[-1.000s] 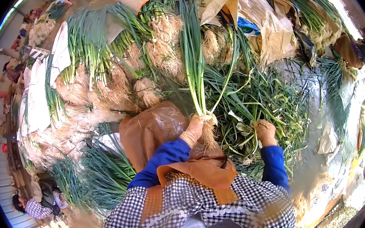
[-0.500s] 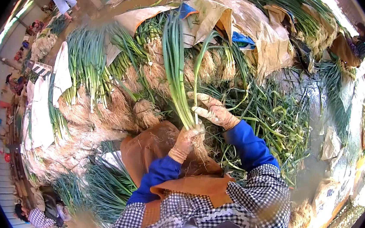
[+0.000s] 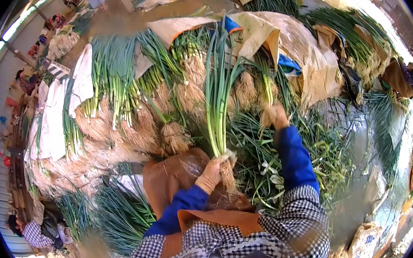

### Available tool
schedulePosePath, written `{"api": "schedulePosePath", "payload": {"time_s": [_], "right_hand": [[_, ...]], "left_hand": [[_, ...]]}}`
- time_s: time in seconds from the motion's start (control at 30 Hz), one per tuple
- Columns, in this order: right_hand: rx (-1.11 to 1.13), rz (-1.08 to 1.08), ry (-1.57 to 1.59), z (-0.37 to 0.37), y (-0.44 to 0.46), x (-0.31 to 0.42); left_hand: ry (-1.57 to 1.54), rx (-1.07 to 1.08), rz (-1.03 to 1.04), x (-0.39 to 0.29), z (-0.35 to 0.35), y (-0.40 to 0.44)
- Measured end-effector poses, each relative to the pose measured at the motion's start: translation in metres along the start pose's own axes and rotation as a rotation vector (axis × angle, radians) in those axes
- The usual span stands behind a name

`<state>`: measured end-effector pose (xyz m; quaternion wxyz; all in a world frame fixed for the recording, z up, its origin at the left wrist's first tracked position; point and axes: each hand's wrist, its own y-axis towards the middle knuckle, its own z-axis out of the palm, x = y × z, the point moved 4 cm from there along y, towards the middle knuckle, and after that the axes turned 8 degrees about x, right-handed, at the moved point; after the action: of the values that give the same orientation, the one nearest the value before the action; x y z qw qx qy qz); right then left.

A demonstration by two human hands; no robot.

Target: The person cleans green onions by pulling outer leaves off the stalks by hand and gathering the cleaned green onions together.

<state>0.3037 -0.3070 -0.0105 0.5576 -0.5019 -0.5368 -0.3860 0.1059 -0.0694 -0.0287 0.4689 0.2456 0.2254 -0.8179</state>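
Note:
My left hand (image 3: 210, 174) is closed round the lower end of a small bunch of green onions (image 3: 214, 105). Their long leaves point away from me, and the pale roots hang beside my fingers. Further forward and to the right, my right hand (image 3: 277, 116) is at the root end of other green onions (image 3: 268, 83) on the pile; motion blurs its fingers, so its grip is unclear. Loose green leaves (image 3: 267, 168) lie heaped below my right forearm. A brown apron (image 3: 176, 170) covers my lap.
Bundles of green onions (image 3: 115, 77) with thick roots lie to the left and ahead. Tan sheeting (image 3: 297, 43) covers part of the far pile. More leaves (image 3: 123, 210) lie at lower left. Other people (image 3: 37, 234) are at the edges of view.
My right hand has left the held bunch and moved forward to the pile. My left hand still grips its bunch, whose leaves now stand more upright. The view has shifted slightly.

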Motion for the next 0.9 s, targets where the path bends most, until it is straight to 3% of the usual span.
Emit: {"api": "schedulePosePath", "payload": {"time_s": [0.03,0.1,0.17,0.2,0.23,0.3,0.33,0.37,0.43,0.47,0.57,0.6,0.7,0.77,0.83,0.87,0.9], "right_hand": [[0.062,0.004,0.084,0.022,-0.045,0.012],[0.167,-0.017,0.180,0.061,-0.119,0.022],[0.266,0.101,0.298,0.087,-0.164,0.009],[0.319,0.348,0.317,0.091,-0.180,0.001],[0.322,0.228,0.283,0.090,-0.184,-0.002],[0.163,0.221,-0.201,0.073,-0.179,-0.001],[0.127,0.158,-0.150,0.069,-0.173,0.008],[0.030,0.106,-0.744,0.068,-0.161,-0.008],[-0.167,-0.241,-0.900,0.080,-0.162,-0.003],[-0.199,-0.273,-0.924,0.088,-0.171,0.017],[-0.143,-0.163,-0.214,0.088,-0.185,-0.008],[-0.093,-0.123,-0.118,0.088,-0.192,-0.014],[-0.142,-0.083,-0.274,0.075,-0.192,-0.023],[-0.176,-0.128,-0.118,0.083,-0.180,-0.030],[-0.133,0.002,-0.218,0.090,-0.177,-0.029],[-0.096,-0.131,-1.096,0.094,-0.185,0.019],[-0.089,-0.131,-1.098,0.096,-0.195,0.038]], "left_hand": [[-0.133,-0.237,-0.019,-0.007,0.029,-0.003],[-0.148,-0.192,-0.109,0.006,0.033,0.002],[-0.334,-0.028,-0.269,0.034,0.038,0.005],[-0.294,-0.060,-0.275,0.044,0.039,0.002],[-0.252,-0.087,-0.277,0.052,0.039,0.000],[-0.168,-0.073,-0.247,0.049,0.040,0.001],[-0.087,-0.062,-0.212,0.047,0.042,0.000],[-0.089,-0.058,-0.211,0.051,0.043,0.001],[-0.025,-0.243,-0.106,0.058,0.037,0.008],[0.055,-0.324,-0.042,0.057,0.039,0.008],[0.017,-0.398,0.088,0.063,0.025,0.013],[-0.014,-0.380,0.025,0.061,0.027,0.010],[0.053,-0.317,-0.068,0.059,0.042,0.008],[0.252,-0.198,-0.095,0.068,0.045,0.009],[0.195,-0.304,-0.022,0.073,0.031,0.009],[0.191,-0.308,-0.016,0.071,0.031,0.009],[0.125,-0.370,-0.007,0.069,0.030,0.007]]}}
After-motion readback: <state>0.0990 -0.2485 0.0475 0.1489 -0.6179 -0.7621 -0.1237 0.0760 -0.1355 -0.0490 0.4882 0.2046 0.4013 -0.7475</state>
